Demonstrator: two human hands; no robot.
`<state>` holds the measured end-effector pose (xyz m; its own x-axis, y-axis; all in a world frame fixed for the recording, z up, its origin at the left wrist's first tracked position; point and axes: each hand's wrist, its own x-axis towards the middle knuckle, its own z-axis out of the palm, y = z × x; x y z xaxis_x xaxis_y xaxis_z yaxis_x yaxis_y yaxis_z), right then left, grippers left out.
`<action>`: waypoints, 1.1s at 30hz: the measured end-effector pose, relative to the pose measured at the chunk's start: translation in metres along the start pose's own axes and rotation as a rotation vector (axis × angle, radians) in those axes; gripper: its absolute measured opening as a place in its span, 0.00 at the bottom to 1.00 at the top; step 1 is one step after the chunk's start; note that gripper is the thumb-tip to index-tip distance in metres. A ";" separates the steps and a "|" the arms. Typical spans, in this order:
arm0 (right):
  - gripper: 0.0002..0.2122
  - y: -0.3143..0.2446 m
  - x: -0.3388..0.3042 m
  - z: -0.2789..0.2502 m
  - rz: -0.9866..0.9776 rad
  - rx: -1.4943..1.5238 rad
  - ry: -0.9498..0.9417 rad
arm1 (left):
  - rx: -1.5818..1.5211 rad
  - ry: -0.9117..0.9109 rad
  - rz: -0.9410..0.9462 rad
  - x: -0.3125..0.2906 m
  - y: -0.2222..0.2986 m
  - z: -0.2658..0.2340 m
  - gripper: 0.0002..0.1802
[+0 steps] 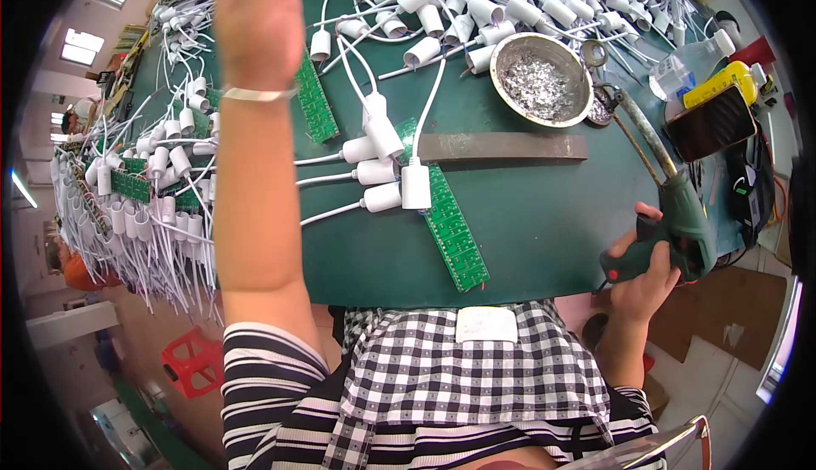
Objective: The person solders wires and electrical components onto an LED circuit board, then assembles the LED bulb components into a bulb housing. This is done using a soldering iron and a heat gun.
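My right hand [648,279] is wrapped round the grip of a green soldering gun [688,219], its long tip pointing up and left toward a small dish of solder [600,109]. My left arm reaches far forward, and my left hand [257,32] is blurred at the top edge with its fingers out of view. Between my arms lies a green circuit board strip [456,236]. Several white corded lamp sockets [416,185] rest at its far end, some lying sideways and touching it. A flat metal bar [510,148] runs to the right from there.
A metal bowl [544,121] holds silvery scraps. Behind it is a large heap of white sockets [544,11]. Another board strip [315,100] lies beside my left forearm. Socketed boards [132,185] are piled at left. A phone [712,124], yellow bottle [722,84] and clear bottle [693,62] stand at right.
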<state>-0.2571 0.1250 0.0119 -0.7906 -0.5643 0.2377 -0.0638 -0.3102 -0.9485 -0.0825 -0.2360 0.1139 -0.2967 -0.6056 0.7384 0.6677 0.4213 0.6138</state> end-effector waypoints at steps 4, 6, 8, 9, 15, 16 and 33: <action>0.21 0.003 -0.007 0.003 -0.005 0.001 -0.059 | 0.155 -0.343 -0.247 -0.050 0.070 -0.001 0.23; 0.22 -0.001 -0.009 0.005 0.027 -0.015 -0.104 | 1.053 -0.599 -0.482 -0.111 0.108 0.027 0.27; 0.22 0.001 -0.014 0.007 0.062 -0.034 -0.157 | 0.989 -0.696 -0.634 -0.155 0.108 0.038 0.24; 0.23 0.000 -0.017 0.007 0.095 -0.038 -0.184 | 0.974 -0.680 -0.767 -0.177 0.104 0.040 0.22; 0.21 -0.006 -0.035 0.007 0.263 -0.097 -0.308 | 1.128 -0.488 -0.500 -0.221 0.075 0.044 0.08; 0.20 -0.003 -0.043 0.005 0.279 -0.099 -0.315 | 1.125 -0.483 -0.500 -0.224 0.072 0.044 0.08; 0.18 0.009 -0.082 -0.021 0.050 -0.626 -0.788 | 1.204 -0.396 -0.456 -0.224 0.059 0.046 0.06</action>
<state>-0.2053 0.1842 -0.0206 -0.1875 -0.9810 0.0505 -0.5289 0.0575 -0.8467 -0.0080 -0.0451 -0.0023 -0.6422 -0.7014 0.3092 -0.4918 0.6864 0.5357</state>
